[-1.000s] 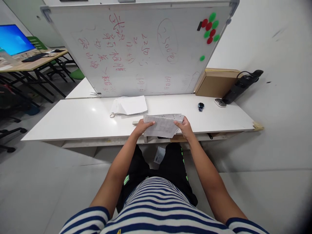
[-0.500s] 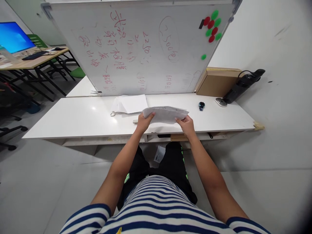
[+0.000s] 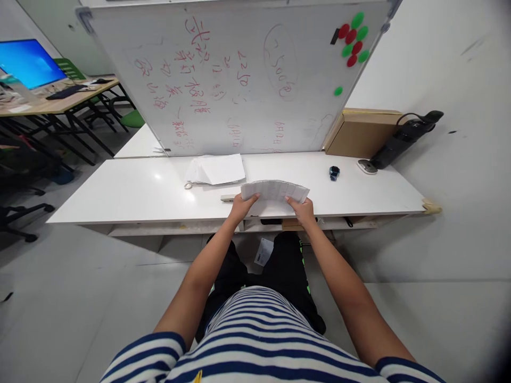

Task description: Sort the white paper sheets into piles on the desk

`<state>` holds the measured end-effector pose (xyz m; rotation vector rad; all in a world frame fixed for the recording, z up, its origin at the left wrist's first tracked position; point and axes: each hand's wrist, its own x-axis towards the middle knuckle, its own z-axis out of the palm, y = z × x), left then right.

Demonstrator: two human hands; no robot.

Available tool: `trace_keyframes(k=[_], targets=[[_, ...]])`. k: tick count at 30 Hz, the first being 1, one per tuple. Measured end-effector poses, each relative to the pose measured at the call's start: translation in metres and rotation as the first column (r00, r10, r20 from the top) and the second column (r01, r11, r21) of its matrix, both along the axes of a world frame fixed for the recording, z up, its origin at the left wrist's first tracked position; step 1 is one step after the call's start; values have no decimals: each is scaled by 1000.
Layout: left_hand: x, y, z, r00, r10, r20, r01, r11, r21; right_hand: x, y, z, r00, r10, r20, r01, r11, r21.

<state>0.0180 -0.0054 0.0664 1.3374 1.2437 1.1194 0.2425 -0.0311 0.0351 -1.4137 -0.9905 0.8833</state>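
Observation:
A stack of paper sheets (image 3: 275,191) is held up by its two ends above the white desk's front part. My left hand (image 3: 242,206) pinches the left end, thumb on the near face. At the right end my right hand (image 3: 302,209) grips it the same way. The top edge bows slightly, and the fingers behind the sheets are hidden. Just left of my left hand lies a small light-coloured object (image 3: 227,198), partly covered by the hand, perhaps a stapler. Behind it rests a loose pile of white papers (image 3: 223,169) with a small ring-shaped item (image 3: 188,186) at its corner.
A whiteboard (image 3: 247,80) with red writing and round magnets stands along the desk's (image 3: 120,191) back. To the right are a dark watch (image 3: 334,173), a computer mouse (image 3: 367,166), a black bottle (image 3: 405,141) and a cardboard box (image 3: 359,133). A paper (image 3: 264,251) lies below.
The held sheets have become more upright and more even along their top edge, with their left end shifted right. Both hands still grip them. The view has shifted slightly.

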Motion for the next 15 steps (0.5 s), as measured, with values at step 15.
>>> trace_keyframes(k=[15], targets=[[-8,-10,12,995,54,-88,-39,986,164,7,-34,3,953,112,281,-113,993,-13]])
